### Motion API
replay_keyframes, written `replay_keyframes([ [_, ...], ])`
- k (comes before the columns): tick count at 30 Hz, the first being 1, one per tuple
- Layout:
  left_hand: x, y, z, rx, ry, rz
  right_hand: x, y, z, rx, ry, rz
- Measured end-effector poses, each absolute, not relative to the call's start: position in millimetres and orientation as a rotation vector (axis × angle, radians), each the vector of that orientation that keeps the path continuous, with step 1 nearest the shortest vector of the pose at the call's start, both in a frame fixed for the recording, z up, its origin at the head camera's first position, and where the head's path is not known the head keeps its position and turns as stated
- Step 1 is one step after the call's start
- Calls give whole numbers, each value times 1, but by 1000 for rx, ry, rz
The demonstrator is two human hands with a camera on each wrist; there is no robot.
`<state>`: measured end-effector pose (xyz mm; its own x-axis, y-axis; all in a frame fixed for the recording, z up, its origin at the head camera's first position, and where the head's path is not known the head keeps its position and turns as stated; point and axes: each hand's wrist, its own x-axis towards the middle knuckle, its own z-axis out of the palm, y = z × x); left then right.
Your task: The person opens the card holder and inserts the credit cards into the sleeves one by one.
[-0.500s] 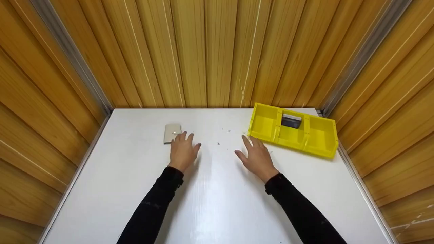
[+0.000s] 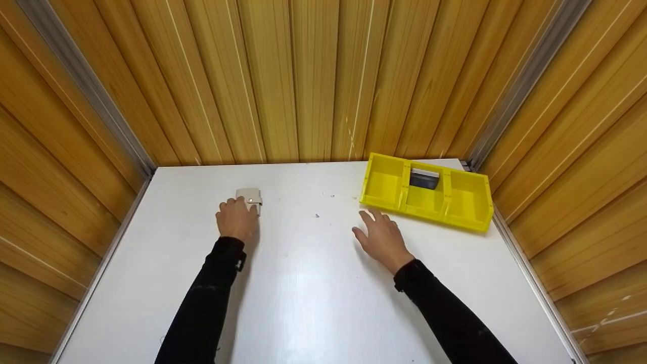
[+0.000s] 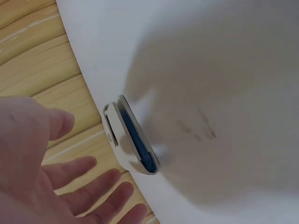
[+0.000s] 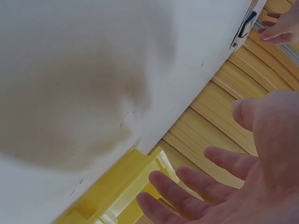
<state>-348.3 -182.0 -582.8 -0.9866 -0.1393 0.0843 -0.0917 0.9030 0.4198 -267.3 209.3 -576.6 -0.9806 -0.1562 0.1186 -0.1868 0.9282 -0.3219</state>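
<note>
A small beige wallet (image 2: 248, 193) with a snap strap lies on the white table (image 2: 303, 283), partly covered in the head view by my left hand (image 2: 236, 220). In the left wrist view the wallet (image 3: 128, 137) shows its edge with dark blue inside, and my relaxed fingers (image 3: 100, 186) are apart from it. My right hand (image 2: 385, 240) hovers over the table in front of a yellow three-compartment bin (image 2: 427, 215). Its fingers (image 4: 187, 191) are spread and loosely bent, holding nothing. A dark box with a white top edge (image 2: 424, 179) sits in the bin's middle compartment.
Wood-patterned panels (image 2: 313, 81) wall the table at the back and on both sides, with grey metal posts (image 2: 525, 86) at the corners. Tiny specks (image 2: 317, 216) dot the tabletop between the hands.
My left hand has moved left, from the wallet's right side to in front of and over it. The right hand has barely moved. The head view has shifted slightly.
</note>
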Motion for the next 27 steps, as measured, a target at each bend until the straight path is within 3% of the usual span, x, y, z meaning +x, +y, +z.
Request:
replay_keyframes([
  [12, -359, -199, -594, 404, -2979, -625, -264, 207, -579, 291, -2983, 519],
  [27, -365, -195, -606, 417, -2966, -724, -260, 213, -581, 300, -2967, 505],
])
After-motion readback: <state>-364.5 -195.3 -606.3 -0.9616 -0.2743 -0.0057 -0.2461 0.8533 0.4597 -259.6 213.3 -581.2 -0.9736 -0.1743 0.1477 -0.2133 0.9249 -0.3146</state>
